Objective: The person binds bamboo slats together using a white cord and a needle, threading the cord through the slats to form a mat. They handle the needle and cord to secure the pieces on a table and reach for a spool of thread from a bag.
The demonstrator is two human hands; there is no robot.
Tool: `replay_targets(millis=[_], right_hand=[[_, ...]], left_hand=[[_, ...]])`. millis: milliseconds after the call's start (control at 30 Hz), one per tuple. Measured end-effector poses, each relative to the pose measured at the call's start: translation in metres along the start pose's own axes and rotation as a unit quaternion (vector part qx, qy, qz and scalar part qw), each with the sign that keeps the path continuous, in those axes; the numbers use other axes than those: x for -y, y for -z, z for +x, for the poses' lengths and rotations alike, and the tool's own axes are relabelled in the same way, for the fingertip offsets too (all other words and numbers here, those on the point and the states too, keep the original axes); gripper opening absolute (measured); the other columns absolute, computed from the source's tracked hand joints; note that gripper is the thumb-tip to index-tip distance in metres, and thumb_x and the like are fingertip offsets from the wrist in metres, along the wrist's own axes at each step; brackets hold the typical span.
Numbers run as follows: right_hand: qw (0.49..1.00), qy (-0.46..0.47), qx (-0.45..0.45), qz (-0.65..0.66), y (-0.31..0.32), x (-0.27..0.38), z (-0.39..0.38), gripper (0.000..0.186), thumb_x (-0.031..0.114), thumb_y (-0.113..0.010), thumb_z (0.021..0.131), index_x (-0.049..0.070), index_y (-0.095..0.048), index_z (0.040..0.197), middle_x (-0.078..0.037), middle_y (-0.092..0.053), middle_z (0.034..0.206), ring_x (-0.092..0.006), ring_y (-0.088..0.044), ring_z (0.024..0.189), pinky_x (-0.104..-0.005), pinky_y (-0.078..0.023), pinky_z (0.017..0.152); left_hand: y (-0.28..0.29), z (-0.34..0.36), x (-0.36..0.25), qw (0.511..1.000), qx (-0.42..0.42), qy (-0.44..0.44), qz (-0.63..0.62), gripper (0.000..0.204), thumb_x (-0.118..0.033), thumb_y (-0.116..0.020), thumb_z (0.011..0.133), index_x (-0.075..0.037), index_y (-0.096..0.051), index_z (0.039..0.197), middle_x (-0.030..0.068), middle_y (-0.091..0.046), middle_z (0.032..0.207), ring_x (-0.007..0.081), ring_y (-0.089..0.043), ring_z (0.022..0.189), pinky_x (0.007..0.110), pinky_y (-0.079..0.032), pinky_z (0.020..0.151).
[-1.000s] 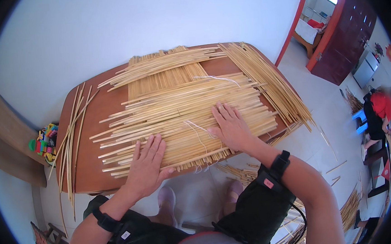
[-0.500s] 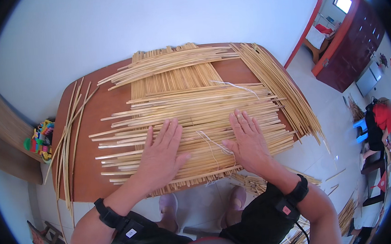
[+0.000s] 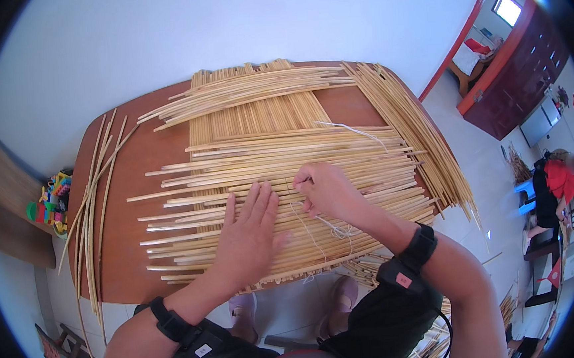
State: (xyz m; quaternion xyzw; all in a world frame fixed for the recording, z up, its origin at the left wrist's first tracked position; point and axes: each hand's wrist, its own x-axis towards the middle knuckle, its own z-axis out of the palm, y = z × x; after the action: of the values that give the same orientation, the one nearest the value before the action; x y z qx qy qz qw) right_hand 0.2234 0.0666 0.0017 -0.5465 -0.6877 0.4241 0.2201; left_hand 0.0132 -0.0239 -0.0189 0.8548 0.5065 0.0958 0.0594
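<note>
Many long, thin straw-coloured sticks (image 3: 366,167) lie side by side across the table in front of me. My left hand (image 3: 248,238) rests flat on them, palm down, fingers stretched out. Just right of it, my right hand (image 3: 324,190) is closed with thumb and fingertips together over the middle of the sticks. What its fingertips pinch, if anything, is too small to make out. A white string (image 3: 334,229) lies loosely over the sticks below the right hand, partly hidden by it. Another white string (image 3: 357,131) lies across the far sticks.
Beneath the loose sticks, a mat of joined sticks (image 3: 263,117) spans the brown table (image 3: 145,146). A loose bundle (image 3: 247,92) crosses its far end. More sticks lie along the right edge (image 3: 423,129) and left side (image 3: 95,192). Another person (image 3: 553,183) is far right.
My right hand has lifted from lying flat, moved left toward the middle and closed its fingers. My left hand stays flat on the sticks. The white string near me has shifted and bunched.
</note>
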Motion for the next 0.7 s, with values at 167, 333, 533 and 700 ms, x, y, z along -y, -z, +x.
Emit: replay_targets(millis=[167,333,533,700], right_hand=[[0.989,-0.027,0.074,-0.126,-0.006,0.014,0.017,0.021,0.009,-0.065,0.099,-0.011,-0.07,0.097,-0.019,-0.072,0.075,-0.0221,-0.074,0.06,-0.0345,-0.063,0.053],[0.992,-0.039,0.036,-0.114,-0.015,0.02,0.015,0.023,0.009,-0.068,0.098,-0.012,-0.07,0.088,-0.018,-0.071,0.07,-0.0223,-0.073,0.056,-0.0348,-0.061,0.05],[0.996,-0.079,-0.006,-0.039,-0.02,0.018,0.016,0.034,0.016,-0.066,0.092,-0.002,-0.071,0.064,-0.015,-0.067,0.053,-0.0259,-0.072,0.052,-0.0388,-0.062,0.062],[0.995,-0.083,0.021,-0.056,-0.013,0.023,0.019,0.031,0.012,-0.067,0.095,-0.009,-0.07,0.072,-0.018,-0.069,0.061,-0.0244,-0.075,0.056,-0.0358,-0.062,0.051]], left_hand=[[-0.005,-0.003,-0.001,0.999,-0.035,-0.007,0.001,0.073,-0.046,-0.051,0.108,0.009,-0.042,0.156,0.0246,-0.034,0.168,0.0364,-0.026,0.16,0.06,-0.016,0.129],[-0.005,-0.003,-0.002,0.999,-0.039,-0.01,-0.009,0.07,-0.043,-0.052,0.108,0.009,-0.044,0.154,0.0248,-0.036,0.167,0.0367,-0.028,0.16,0.059,-0.017,0.129],[-0.007,-0.001,-0.003,0.996,-0.074,-0.005,-0.044,0.061,-0.033,-0.059,0.105,0.008,-0.048,0.149,0.0245,-0.041,0.162,0.0386,-0.033,0.156,0.058,-0.02,0.128],[-0.005,0.006,-0.004,0.983,-0.162,-0.013,-0.084,0.046,-0.017,-0.07,0.094,0.005,-0.061,0.134,0.0204,-0.056,0.14,0.0382,-0.051,0.135,0.052,-0.036,0.117]])
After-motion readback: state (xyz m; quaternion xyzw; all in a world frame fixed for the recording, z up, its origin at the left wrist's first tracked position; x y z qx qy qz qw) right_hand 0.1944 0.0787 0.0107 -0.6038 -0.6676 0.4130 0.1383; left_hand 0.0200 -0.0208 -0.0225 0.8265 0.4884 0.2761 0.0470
